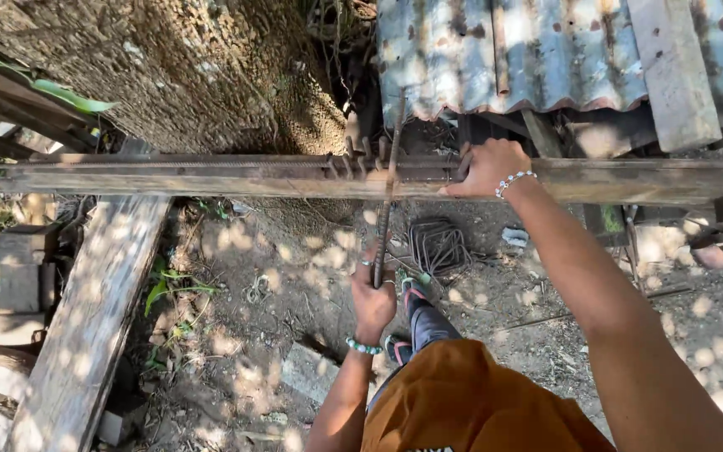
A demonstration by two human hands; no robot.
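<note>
The left hand [373, 301] has its fingers [367, 269] wrapped tight round the lower end of a steel bar [387, 197], which runs up across the wooden beam [169, 177] between short upright pegs [353, 161]. The right hand [489, 167] presses on that beam just beside the bar, fingers [464, 163] curled over the far edge. Below lies a stack of bent wire loops [438, 246] on the dirt; rusty corrugated sheet [504, 54] sits beyond.
</note>
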